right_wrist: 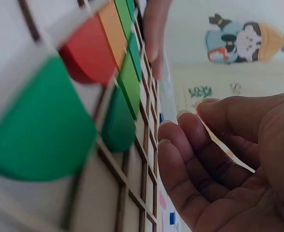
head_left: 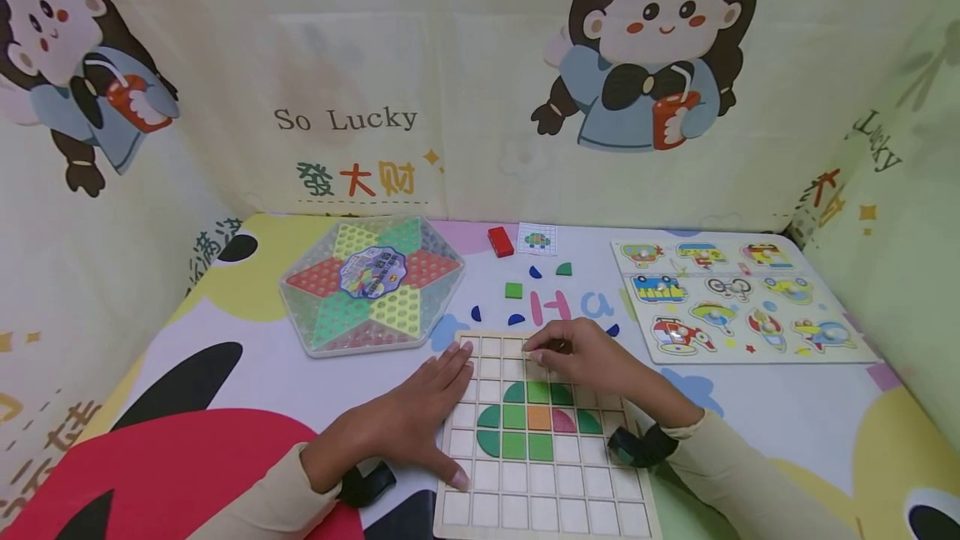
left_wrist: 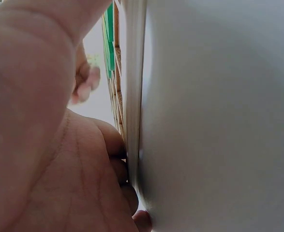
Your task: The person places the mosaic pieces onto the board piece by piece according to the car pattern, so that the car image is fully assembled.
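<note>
A wooden grid board (head_left: 498, 502) lies before me. Set in its cells are several dark green quarter-round pieces (head_left: 489, 442), several light green squares (head_left: 513, 417), an orange square (head_left: 539, 417) and a red quarter-round (right_wrist: 87, 50). My left hand (head_left: 412, 415) rests along the board's left edge, fingers straight at the upper corner and thumb spread lower down. In the left wrist view its fingers lie against the board's side. My right hand (head_left: 581, 352) hovers over the upper middle cells. Thumb and forefinger tips come close together, fingers loosely bent; the right wrist view shows no piece between them.
Past the board lie loose blue pieces (head_left: 476, 313), a green square (head_left: 513, 290) and a green quarter-round (head_left: 564, 269). A red block (head_left: 500, 242) sits by a pattern card (head_left: 537, 239). A hexagonal Chinese checkers set (head_left: 315, 332) stands left, a vehicle puzzle board (head_left: 697, 347) right.
</note>
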